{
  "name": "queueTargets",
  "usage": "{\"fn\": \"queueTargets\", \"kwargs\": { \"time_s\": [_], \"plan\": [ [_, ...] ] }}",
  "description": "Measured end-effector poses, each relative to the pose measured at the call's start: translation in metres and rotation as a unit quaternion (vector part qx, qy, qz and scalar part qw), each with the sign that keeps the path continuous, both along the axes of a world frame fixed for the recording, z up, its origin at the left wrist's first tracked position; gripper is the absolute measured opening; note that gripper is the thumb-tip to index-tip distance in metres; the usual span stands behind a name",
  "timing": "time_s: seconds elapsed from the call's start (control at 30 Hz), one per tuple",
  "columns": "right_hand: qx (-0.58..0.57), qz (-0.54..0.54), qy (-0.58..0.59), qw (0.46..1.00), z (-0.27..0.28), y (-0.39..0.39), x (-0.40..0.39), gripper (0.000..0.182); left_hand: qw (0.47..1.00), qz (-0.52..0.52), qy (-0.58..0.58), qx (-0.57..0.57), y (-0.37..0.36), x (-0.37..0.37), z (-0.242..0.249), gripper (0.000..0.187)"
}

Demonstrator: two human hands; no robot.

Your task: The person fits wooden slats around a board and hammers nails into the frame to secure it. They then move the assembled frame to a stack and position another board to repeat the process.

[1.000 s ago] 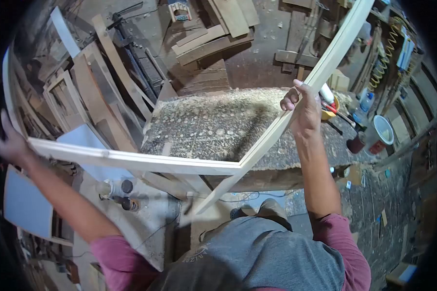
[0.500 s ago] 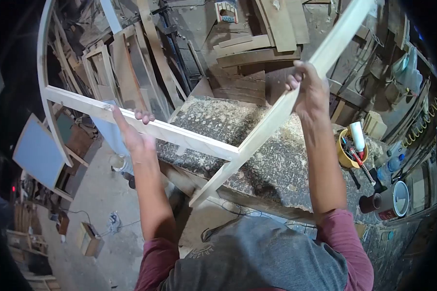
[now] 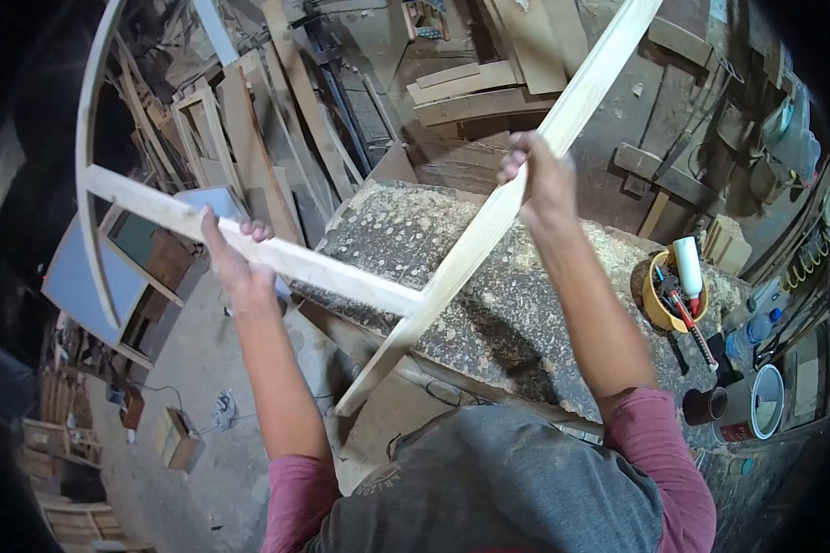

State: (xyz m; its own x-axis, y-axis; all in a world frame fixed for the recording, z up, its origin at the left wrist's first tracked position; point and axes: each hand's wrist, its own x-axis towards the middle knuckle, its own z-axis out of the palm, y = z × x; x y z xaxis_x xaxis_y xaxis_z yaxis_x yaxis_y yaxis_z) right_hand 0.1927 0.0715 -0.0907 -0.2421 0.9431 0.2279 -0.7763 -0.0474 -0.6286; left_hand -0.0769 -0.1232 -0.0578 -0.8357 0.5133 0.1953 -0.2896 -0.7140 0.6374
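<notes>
A pale wooden frame (image 3: 341,279) is held up in front of me, tilted above the workbench (image 3: 498,318). Two long rails are joined by a crosspiece, and the far left rail looks curved. My left hand (image 3: 240,258) grips the crosspiece, thumb on the near side and fingertips showing over its far edge. Around the right-hand rail, above the joint, my right hand (image 3: 546,180) is closed. That rail's lower end points down past the bench's near edge. The upper ends of both rails run out of view.
A yellow tub (image 3: 662,309) of tools and a white bottle stands on the bench's right, near a white bucket (image 3: 764,401). Wood offcuts (image 3: 466,97) lie beyond the bench. Leaning boards (image 3: 249,138) and a blue-white panel (image 3: 92,286) are at left.
Both hands and the frame have shifted left, the right hand farthest. The right-hand rail has swung left at its upper part, and its lower end has dropped slightly.
</notes>
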Motion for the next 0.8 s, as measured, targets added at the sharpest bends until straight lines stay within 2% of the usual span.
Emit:
{"fn": "queueTargets", "kwargs": {
  "time_s": [0.1, 0.13, 0.17, 0.2, 0.23, 0.27, 0.3, 0.33, 0.37, 0.47, 0.57, 0.6, 0.8],
  "plan": [
    [-0.061, 0.046, 0.049, 0.996, -0.053, -0.003, -0.009, 0.010, 0.999, 0.009, 0.031, -0.023, -0.017, -0.041, -0.008, 0.035],
    [-0.073, 0.051, 0.046, 0.995, -0.071, -0.003, -0.012, 0.010, 0.998, -0.041, 0.028, -0.025, -0.030, -0.058, -0.004, 0.036],
    [-0.087, 0.054, 0.043, 0.994, -0.090, -0.005, -0.013, 0.010, 0.997, 0.015, 0.065, -0.031, -0.038, -0.047, 0.009, 0.035],
    [-0.092, 0.057, 0.016, 0.994, -0.114, -0.003, -0.014, 0.009, 0.995, 0.076, 0.010, -0.057, -0.042, -0.032, 0.024, 0.032],
    [-0.097, 0.060, -0.010, 0.993, -0.132, -0.003, -0.015, 0.010, 0.997, 0.019, 0.065, -0.038, -0.052, -0.047, 0.027, 0.034],
    [-0.083, 0.043, -0.053, 0.994, -0.141, -0.006, -0.015, 0.010, 0.992, 0.046, 0.101, -0.053, -0.052, -0.043, 0.027, 0.040],
    [-0.068, 0.027, -0.096, 0.993, -0.150, -0.007, -0.016, 0.011, 0.993, 0.051, 0.086, -0.060, -0.051, -0.046, 0.022, 0.040],
    [-0.088, 0.039, -0.105, 0.990, -0.187, 0.002, -0.025, 0.014, 0.991, 0.069, 0.090, -0.073, -0.047, -0.044, 0.019, 0.038],
    [-0.092, 0.029, -0.101, 0.990, -0.199, 0.001, -0.023, 0.014, 0.988, 0.087, 0.095, -0.087, -0.043, -0.042, 0.017, 0.037],
    [-0.164, 0.089, -0.199, 0.962, -0.216, 0.010, -0.013, 0.024, 0.981, 0.101, 0.105, -0.126, -0.031, -0.048, -0.005, 0.032],
    [-0.227, 0.061, -0.170, 0.957, -0.246, 0.019, -0.014, 0.025, 0.980, 0.084, 0.116, -0.140, -0.016, -0.069, -0.037, 0.025],
    [-0.221, 0.074, -0.185, 0.955, -0.252, 0.023, -0.009, 0.010, 0.981, 0.075, 0.115, -0.140, -0.012, -0.078, -0.047, 0.025],
    [-0.323, -0.019, -0.146, 0.935, -0.290, 0.042, 0.002, 0.009, 0.977, -0.013, 0.153, -0.151, 0.018, -0.146, -0.094, 0.022]
  ]
}}
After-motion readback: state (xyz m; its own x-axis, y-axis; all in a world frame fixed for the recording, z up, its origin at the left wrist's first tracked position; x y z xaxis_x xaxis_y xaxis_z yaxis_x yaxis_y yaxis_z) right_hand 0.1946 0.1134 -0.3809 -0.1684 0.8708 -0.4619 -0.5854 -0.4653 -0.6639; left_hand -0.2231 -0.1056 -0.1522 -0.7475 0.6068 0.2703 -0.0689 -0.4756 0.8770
